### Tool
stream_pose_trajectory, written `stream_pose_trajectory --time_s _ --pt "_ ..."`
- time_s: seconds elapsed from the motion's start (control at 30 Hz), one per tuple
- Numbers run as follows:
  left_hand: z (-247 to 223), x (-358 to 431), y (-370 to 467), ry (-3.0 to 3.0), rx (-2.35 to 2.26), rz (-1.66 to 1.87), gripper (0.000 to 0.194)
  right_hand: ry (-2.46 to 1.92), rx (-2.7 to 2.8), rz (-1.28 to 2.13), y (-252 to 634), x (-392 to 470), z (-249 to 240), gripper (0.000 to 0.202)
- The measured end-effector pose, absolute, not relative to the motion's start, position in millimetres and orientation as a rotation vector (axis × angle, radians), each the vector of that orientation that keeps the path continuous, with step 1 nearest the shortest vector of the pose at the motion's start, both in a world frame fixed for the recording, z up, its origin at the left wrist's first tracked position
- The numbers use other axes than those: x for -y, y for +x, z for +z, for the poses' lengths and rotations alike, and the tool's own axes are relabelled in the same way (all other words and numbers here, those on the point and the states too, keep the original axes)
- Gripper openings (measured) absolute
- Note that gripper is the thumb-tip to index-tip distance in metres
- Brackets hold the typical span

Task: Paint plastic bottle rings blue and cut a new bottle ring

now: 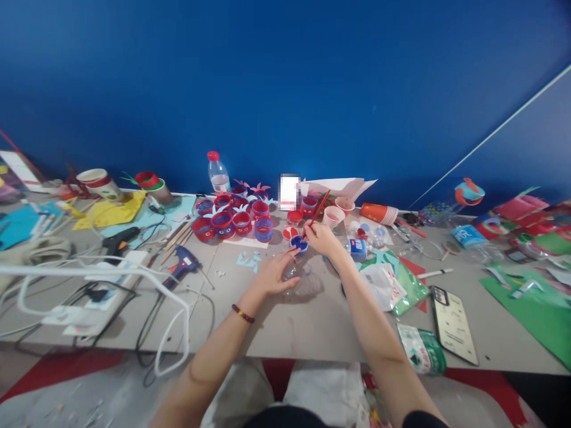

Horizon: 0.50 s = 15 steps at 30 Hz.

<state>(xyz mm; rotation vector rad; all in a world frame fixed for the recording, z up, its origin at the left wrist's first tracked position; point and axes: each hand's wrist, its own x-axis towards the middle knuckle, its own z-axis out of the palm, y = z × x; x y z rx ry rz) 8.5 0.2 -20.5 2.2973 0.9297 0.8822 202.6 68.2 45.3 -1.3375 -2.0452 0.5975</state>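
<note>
My right hand (319, 236) is closed around a slim red paintbrush (322, 205). The lower end of the brush points into a small container of blue paint (298, 242). My left hand (277, 272) has its fingers stretched out, and the fingertips reach the near rim of that container. Its thumb is spread away, over a clear plastic bottle (308, 284) lying on the table. Just behind the blue paint sit a container with red paint (291, 233) and another red one (294, 218).
Several red-and-blue paper rings with eyes (242, 223) stand left of the paint. Paper cups (333, 216) and a labelled bottle (357, 248) are to the right. Glue guns (182, 264), cables and a power strip (107, 291) crowd the left; a phone (454, 324) lies right.
</note>
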Motion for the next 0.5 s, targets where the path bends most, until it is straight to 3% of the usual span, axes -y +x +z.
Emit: stream_pose_trajectory --time_s 0.5 --pt "-18.9 -0.3 8.9 2.262 -0.918 0.869 0.066 -1.363 2.023 0.634 204.3 -66.4 48.0 0.026"
